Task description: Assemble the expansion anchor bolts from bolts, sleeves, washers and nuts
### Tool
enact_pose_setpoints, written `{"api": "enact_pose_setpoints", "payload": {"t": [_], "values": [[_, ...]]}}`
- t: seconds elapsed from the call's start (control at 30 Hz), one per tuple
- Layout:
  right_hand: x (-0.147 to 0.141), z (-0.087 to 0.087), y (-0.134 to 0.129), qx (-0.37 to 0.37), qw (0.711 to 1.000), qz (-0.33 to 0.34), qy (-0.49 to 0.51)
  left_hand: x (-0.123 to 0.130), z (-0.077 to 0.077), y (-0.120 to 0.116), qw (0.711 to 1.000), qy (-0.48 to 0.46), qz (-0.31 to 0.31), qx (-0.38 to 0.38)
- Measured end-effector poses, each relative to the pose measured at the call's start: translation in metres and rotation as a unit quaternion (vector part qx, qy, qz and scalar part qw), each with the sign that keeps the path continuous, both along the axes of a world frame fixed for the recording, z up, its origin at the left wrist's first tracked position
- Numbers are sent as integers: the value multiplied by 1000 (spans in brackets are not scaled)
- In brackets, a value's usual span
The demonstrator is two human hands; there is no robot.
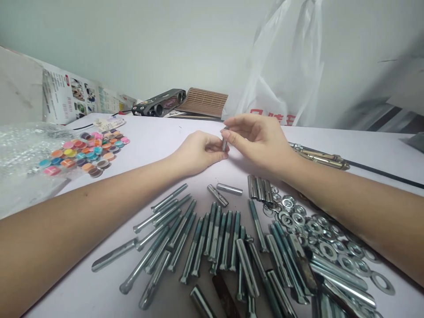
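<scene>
My left hand (200, 152) and my right hand (261, 141) meet above the middle of the table. Between their fingertips a small grey metal sleeve (225, 144) stands roughly upright, partly hidden by the fingers. The left thumb and fingers close around its lower part, while the right thumb and fingers pinch its top. Nearer to me lie two loose metal sleeves (229, 189). Several slit sleeves (260, 190) form a row below my right wrist. Many anchor bolts (225, 240) with flared ends spread across the front of the table.
Washers and nuts (314, 227) are heaped under my right forearm. Brass-coloured anchor bolts (319, 158) lie behind it, beside a black cable (380, 171). Colourful small discs (89, 152) and clear plastic wrap (29, 150) are at left. A white plastic bag (281, 66) stands at the back.
</scene>
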State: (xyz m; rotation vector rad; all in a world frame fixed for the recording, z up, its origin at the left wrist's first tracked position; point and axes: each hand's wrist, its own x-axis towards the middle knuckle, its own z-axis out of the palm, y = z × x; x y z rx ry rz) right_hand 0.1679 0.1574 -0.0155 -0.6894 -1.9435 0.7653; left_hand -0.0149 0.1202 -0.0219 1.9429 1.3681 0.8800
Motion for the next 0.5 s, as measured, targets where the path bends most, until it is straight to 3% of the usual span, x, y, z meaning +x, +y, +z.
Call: {"api": "enact_pose_setpoints", "payload": {"t": [0.17, 0.23, 0.33, 0.4, 0.5], "values": [[8, 25, 3, 22, 1000, -4, -15, 1, 1, -1, 999, -5, 33, -21], [13, 42, 1, 1, 995, -13, -101, 2, 2, -1, 999, -6, 38, -23], [25, 60, -4, -34, 963, 5, -267, 3, 5, -2, 999, 1, 39, -23], [38, 59, -8, -27, 966, 15, -257, 5, 9, -4, 999, 17, 44, -17], [61, 42, -17, 6, 990, -8, -143, 8, 16, -10, 998, 42, 47, -19]]}}
